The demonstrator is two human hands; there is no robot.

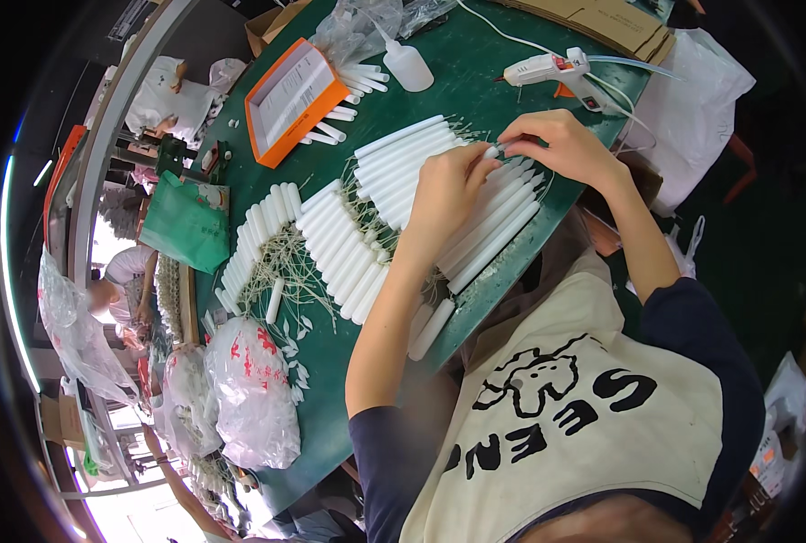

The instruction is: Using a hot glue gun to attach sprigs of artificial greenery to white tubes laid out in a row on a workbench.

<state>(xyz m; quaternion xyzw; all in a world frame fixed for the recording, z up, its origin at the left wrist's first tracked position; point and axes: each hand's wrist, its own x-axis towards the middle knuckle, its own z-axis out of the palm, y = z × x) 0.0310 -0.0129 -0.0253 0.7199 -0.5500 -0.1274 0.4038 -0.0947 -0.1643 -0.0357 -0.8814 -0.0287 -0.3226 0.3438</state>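
Note:
My left hand [450,185] is closed, thumb and fingers pinching the end of a white candle-like tube [491,153]. Right beside it, my right hand [557,145] pinches at the same tip; anything small between its fingers is hidden. Under and around my hands lie rows of white tubes [401,167] with thin wires at their ends. More white tubes [502,222] lie side by side near the table edge. Farther left, another row of tubes [339,253] has a tangle of pale wires [285,262] next to it.
A glue gun [552,70] with a cord lies at the far right of the green table [475,81]. An orange box [294,104], a white squeeze bottle [408,68] and loose tubes stand at the back. Filled plastic bags [253,389] sit at left. Other people work beyond.

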